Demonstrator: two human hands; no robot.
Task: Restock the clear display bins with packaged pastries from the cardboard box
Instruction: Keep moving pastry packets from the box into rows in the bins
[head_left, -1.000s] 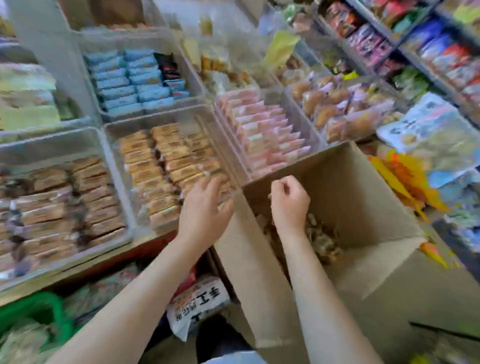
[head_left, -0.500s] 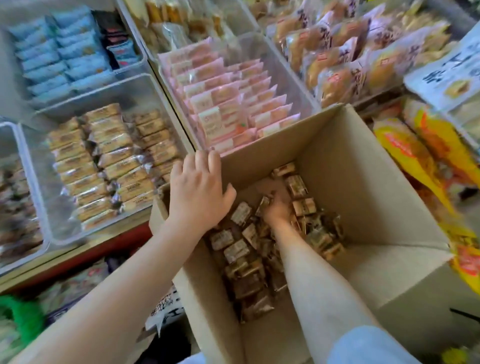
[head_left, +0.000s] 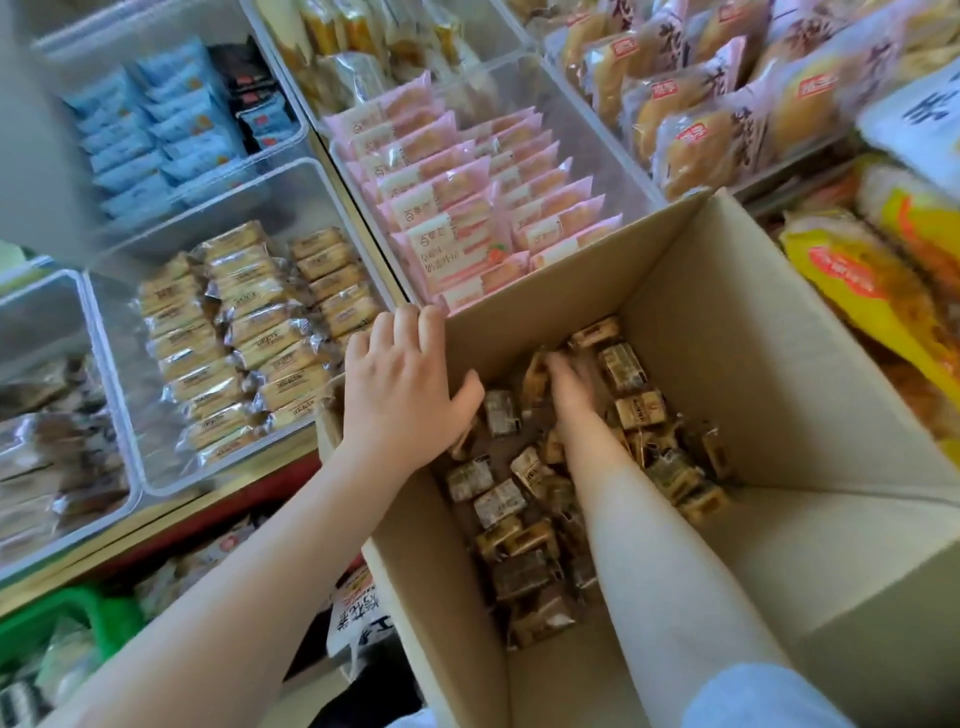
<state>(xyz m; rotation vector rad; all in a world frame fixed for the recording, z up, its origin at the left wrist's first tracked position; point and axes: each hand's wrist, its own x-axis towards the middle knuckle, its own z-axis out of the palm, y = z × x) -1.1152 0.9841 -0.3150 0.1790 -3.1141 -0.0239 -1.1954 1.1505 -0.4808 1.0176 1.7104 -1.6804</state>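
Observation:
An open cardboard box (head_left: 753, 338) stands against the shelf front. Several small brown and gold packaged pastries (head_left: 498, 501) lie loose on its bottom. My left hand (head_left: 400, 395) rests on the box's near-left corner rim, fingers straight over the edge and thumb inside. My right hand (head_left: 574, 387) is deep in the box, its back up, with the fingertips buried among the packets by the far wall, so its hold is unclear. Left of the box is a clear bin (head_left: 119, 395) with rows of the same tan pastries (head_left: 249, 332).
Behind the box a clear bin holds pink packets (head_left: 457, 208). Blue packets (head_left: 156, 130) fill a bin at the back left, bagged buns (head_left: 701, 104) one at the back right. Yellow bags (head_left: 857, 291) lie to the right. A bin of dark packets (head_left: 47, 457) is far left, a green basket (head_left: 104, 618) below.
My head has tilted down over the box. My right hand went from the rim down into the pastries and reached toward the far wall. My left hand settled on the box's corner.

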